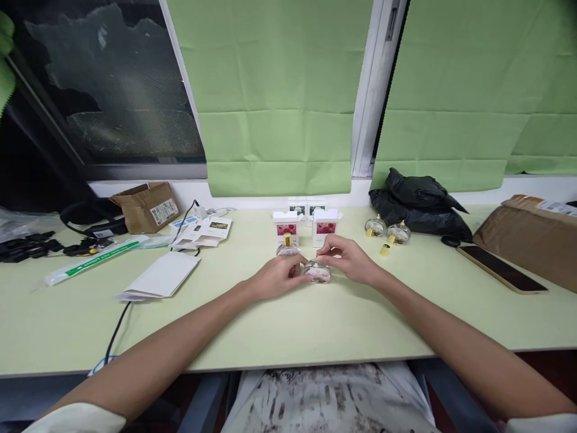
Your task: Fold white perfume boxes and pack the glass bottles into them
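My left hand (280, 278) is closed on the side of a clear, rounded glass perfume bottle (318, 273), which stands upright on the table. At the bottle's neck, the fingers of my right hand (349, 258) are pinched together and cover most of its top. A second perfume bottle (287, 245) with a gold top stands just behind my left hand. Two white boxes with red pictures, a left one (285, 226) and a right one (325, 226), stand behind with their flaps open.
Two more glass bottles (399, 233) and loose gold caps (384, 249) lie at the right, before black plastic bags (419, 201). Farther right are a phone (502, 269) and a large brown parcel (532, 237). White folded card (162, 275) and an open carton (148, 207) are left.
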Motion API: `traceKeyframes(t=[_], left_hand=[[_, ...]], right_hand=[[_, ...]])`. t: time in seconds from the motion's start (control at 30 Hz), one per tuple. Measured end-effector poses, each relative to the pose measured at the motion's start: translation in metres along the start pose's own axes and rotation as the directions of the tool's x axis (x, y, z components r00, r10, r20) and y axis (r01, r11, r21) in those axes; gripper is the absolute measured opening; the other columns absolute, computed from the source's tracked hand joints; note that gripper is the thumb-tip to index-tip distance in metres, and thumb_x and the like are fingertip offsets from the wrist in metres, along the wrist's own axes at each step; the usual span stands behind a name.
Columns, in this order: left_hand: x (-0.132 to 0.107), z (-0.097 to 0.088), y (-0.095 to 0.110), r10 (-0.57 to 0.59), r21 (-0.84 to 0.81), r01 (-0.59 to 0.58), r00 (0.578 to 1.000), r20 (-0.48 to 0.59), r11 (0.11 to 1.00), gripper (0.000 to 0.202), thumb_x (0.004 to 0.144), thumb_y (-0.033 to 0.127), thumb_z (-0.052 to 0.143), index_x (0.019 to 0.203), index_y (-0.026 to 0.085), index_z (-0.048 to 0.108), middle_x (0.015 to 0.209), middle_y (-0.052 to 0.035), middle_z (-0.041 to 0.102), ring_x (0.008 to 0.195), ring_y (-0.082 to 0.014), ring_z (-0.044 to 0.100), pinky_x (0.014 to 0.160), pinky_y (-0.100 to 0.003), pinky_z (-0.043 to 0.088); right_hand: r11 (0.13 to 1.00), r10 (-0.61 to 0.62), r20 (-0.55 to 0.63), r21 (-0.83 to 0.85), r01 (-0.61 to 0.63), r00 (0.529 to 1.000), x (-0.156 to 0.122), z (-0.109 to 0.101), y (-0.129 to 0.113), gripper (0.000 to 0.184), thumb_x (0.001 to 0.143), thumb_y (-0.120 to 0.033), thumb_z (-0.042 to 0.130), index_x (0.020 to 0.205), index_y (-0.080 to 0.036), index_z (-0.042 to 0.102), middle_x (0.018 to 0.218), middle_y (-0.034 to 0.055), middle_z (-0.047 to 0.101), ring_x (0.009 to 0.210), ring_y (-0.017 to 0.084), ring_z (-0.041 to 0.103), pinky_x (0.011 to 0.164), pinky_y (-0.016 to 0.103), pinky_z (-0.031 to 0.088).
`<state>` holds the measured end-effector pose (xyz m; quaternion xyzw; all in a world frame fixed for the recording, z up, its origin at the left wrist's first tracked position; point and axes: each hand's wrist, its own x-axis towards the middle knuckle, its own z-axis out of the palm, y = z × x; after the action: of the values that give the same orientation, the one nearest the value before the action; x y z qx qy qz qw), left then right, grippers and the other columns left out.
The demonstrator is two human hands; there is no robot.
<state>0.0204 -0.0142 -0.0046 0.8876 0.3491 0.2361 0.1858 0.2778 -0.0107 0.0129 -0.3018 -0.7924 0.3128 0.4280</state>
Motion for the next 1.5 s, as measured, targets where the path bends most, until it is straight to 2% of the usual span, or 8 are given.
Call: traceKeyframes(t=[0.23,0.33,0.5,0.67,0.9,1.17,1.37,1.5], left_hand=[[0.0,-0.002,0.002,-0.006,0.013,0.006,1.0,0.005,1.0,0.043,0.1,0.061,0.059,0.115,0.022,0.069,0.081,-0.0015,0.063,0.075,-0.0189,0.057,0.065,-0.029,0.039],[0.0,-0.002,0.003,-0.014,0.01,0.014,1.0,0.001,1.0,0.042,0.1,0.06,0.06,0.114,0.022,0.069,0.081,-0.0016,0.063,0.075,-0.0192,0.057,0.064,-0.029,0.038],[0.0,-0.002,0.003,-0.014,-0.005,0.014,1.0,0.005,1.0,0.043,0.1,0.061,0.06,0.115,0.022,0.069,0.081,-0.0015,0.064,0.075,-0.0195,0.058,0.064,-0.029,0.039],[0.001,-0.003,0.005,-0.021,-0.01,0.021,1.0,0.007,1.0,0.044,0.099,0.062,0.06,0.115,0.021,0.069,0.08,-0.0013,0.062,0.074,-0.0187,0.056,0.064,-0.029,0.039],[0.0,-0.003,0.005,-0.012,0.01,0.012,1.0,0.007,1.0,0.043,0.1,0.061,0.059,0.111,0.021,0.069,0.078,-0.0003,0.061,0.073,-0.0176,0.055,0.064,-0.029,0.038],[0.0,-0.002,0.002,-0.001,0.012,0.001,1.0,0.011,1.0,0.04,0.101,0.058,0.059,0.114,0.022,0.068,0.08,-0.0001,0.063,0.074,-0.018,0.056,0.065,-0.029,0.038],[0.0,-0.003,0.004,-0.005,0.011,0.005,1.0,0.003,1.0,0.041,0.101,0.06,0.059,0.111,0.021,0.068,0.078,-0.0006,0.062,0.073,-0.0181,0.056,0.064,-0.029,0.038],[0.0,-0.003,0.004,-0.01,0.015,0.01,1.0,-0.002,1.0,0.041,0.1,0.06,0.059,0.111,0.021,0.068,0.078,-0.0006,0.061,0.073,-0.0182,0.055,0.064,-0.029,0.038]], right_hand=[[0.999,-0.013,0.044,-0.048,0.015,0.999,-0.004,-0.006,-0.009,0.017,0.101,-0.037,0.065,0.104,-0.022,0.074,0.103,0.0049,0.073,0.096,0.021,0.067,0.087,0.036,0.055],[0.996,-0.029,0.035,-0.087,0.032,0.999,-0.006,-0.004,-0.01,0.017,0.101,-0.037,0.065,0.105,-0.023,0.074,0.102,0.0046,0.075,0.096,0.021,0.068,0.085,0.035,0.054],[0.957,-0.152,0.013,-0.246,0.151,0.988,-0.009,-0.002,-0.004,0.016,0.105,-0.034,0.06,0.103,-0.024,0.073,0.098,0.0054,0.074,0.092,0.022,0.067,0.081,0.035,0.051],[0.874,-0.251,0.137,-0.392,0.285,0.958,-0.009,-0.008,-0.004,0.019,0.109,-0.027,0.05,0.103,-0.024,0.068,0.106,0.0092,0.07,0.099,0.024,0.063,0.085,0.037,0.049],[0.859,-0.188,0.258,-0.425,0.286,0.948,0.0,-0.015,-0.021,0.018,0.108,-0.023,0.05,0.098,-0.023,0.065,0.102,0.0071,0.068,0.095,0.022,0.06,0.08,0.032,0.045],[0.915,-0.159,0.198,-0.339,0.219,0.967,0.001,-0.015,-0.017,0.018,0.107,-0.024,0.055,0.093,-0.022,0.067,0.09,0.003,0.067,0.085,0.019,0.06,0.077,0.031,0.044],[0.831,-0.21,0.242,-0.466,0.303,0.947,-0.005,-0.012,-0.018,0.021,0.109,-0.022,0.048,0.095,-0.022,0.064,0.101,0.0076,0.065,0.097,0.023,0.058,0.079,0.033,0.044],[0.835,-0.202,0.262,-0.457,0.305,0.944,-0.002,-0.012,-0.023,0.02,0.108,-0.019,0.048,0.094,-0.022,0.062,0.1,0.0064,0.064,0.094,0.022,0.057,0.079,0.032,0.044]])
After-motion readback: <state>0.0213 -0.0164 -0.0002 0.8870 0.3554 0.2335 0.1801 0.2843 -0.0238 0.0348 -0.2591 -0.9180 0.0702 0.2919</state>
